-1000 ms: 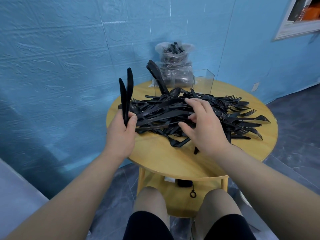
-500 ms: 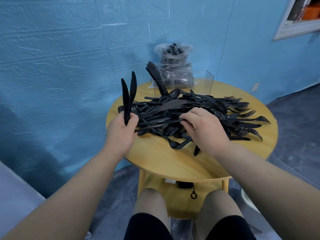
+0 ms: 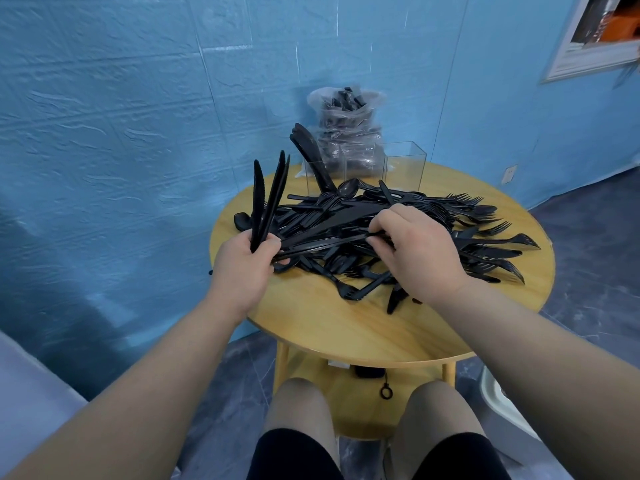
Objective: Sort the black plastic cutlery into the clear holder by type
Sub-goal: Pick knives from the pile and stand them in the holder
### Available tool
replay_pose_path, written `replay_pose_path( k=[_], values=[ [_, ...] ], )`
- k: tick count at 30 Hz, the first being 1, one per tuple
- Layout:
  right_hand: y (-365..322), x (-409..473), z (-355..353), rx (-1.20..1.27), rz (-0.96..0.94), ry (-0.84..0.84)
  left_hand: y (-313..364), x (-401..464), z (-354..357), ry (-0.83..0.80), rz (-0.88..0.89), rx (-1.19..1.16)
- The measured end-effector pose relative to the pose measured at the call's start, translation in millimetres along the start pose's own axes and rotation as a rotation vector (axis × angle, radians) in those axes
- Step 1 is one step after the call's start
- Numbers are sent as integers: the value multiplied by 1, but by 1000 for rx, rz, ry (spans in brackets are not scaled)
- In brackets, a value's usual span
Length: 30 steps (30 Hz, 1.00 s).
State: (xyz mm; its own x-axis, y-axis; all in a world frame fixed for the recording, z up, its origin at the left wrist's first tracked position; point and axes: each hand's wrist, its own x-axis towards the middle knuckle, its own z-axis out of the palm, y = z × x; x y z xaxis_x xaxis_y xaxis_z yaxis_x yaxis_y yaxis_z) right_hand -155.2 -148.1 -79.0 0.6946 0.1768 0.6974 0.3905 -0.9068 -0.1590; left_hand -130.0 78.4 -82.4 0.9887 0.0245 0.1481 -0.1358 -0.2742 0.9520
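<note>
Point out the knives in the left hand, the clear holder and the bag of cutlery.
knives (image 3: pixel 273 195), head view, mid-blades above the fist.
clear holder (image 3: pixel 405 164), head view, right compartment's front wall.
bag of cutlery (image 3: pixel 346 123), head view, its clear plastic side.

Right hand (image 3: pixel 420 252) has curled, now pinching a knife (image 3: pixel 322 244) from the pile (image 3: pixel 398 233).

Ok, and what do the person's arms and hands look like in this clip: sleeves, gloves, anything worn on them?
Both forearms are bare right up to the frame edge, with no sleeves in view. The left hand and right hand wear no gloves, and no rings, watch or wristband show on the visible sides. The only clothing in view is black shorts above bare knees.
</note>
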Motion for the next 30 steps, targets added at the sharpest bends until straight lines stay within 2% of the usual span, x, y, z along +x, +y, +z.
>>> replay_pose_path(
  k=[7,16,23,27,30],
  values=[
    [-3,1,0,-9,-18,117,-3,3,2,-49,13,100],
    [4,0,1,58,-35,6,-5,3,-1,-91,44,100],
    [5,4,-3,91,-133,74,-11,2,-1,-205,76,94],
    [5,7,-7,85,-172,48,-3,7,-7,-230,140,241],
    [1,13,-11,94,-181,20,6,11,-11,-334,153,356]
  ],
)
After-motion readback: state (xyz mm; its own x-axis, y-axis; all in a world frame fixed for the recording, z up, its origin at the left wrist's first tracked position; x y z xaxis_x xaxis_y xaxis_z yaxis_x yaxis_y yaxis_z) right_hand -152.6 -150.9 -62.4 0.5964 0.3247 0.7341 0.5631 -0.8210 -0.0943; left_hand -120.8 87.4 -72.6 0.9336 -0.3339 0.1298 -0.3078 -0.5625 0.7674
